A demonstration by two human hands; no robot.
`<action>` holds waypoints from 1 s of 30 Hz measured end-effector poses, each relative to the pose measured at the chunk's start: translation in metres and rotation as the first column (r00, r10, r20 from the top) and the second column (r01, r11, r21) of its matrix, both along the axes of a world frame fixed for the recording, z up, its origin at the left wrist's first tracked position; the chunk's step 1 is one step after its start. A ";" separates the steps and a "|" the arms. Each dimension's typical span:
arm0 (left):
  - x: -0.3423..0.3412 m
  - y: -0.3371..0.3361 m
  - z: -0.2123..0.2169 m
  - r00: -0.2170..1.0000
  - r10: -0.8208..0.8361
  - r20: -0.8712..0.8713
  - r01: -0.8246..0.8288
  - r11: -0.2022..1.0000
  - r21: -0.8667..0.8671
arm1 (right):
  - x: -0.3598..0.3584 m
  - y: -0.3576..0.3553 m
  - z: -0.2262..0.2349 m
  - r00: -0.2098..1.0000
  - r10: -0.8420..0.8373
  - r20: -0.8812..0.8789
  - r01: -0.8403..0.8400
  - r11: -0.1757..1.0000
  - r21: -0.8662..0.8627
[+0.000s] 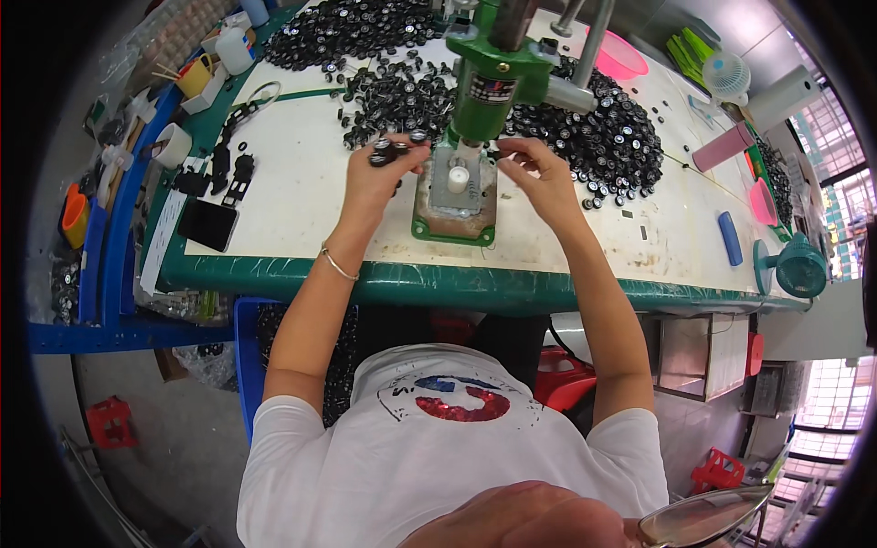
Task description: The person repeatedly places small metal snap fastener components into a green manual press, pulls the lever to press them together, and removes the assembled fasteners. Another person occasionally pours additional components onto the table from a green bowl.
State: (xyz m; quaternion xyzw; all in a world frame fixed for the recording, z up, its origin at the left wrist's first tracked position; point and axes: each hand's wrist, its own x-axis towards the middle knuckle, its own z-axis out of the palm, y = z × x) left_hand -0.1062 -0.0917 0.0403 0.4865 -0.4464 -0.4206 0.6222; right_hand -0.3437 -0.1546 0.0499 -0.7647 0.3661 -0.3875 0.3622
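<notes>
A green hand press [484, 96] stands at the middle of the table, its ram above a grey metal plate [448, 199] with a white round seat [458, 180]. To the left of the seat, my left hand [379, 173] is closed around several small black wheel-like parts [382, 153], some showing silvery centres. On the other side, my right hand [545, 178] has thumb and forefinger drawn together beside the ram. A small dark bit shows at its fingertips, too small to name. Whatever its curled fingers cover is hidden.
Heaps of black round parts lie behind left [347, 36], behind the left hand [402, 100] and at right [607, 137]. A black phone-like slab [208, 225] lies at left. Toward the right are a blue bar-shaped object [729, 238], a teal fan [797, 267] and a pink cylinder [722, 148].
</notes>
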 end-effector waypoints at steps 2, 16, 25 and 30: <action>-0.004 0.000 -0.001 0.998 -0.038 0.041 0.038 0.999 -0.021 | 0.014 0.009 0.000 0.993 0.106 0.052 -0.104 0.994 -0.028; -0.019 0.007 0.000 0.981 -0.115 0.154 0.134 0.984 -0.118 | 0.036 0.028 -0.020 0.998 0.050 0.030 -0.051 0.998 0.026; -0.032 -0.003 0.007 0.988 -0.143 0.063 0.146 0.987 -0.059 | -0.027 -0.024 0.054 0.919 -0.200 0.340 0.135 0.969 0.205; -0.033 -0.010 0.000 0.992 -0.125 0.032 0.128 0.985 -0.118 | -0.003 -0.047 0.146 0.755 -0.042 0.655 -0.096 0.980 0.174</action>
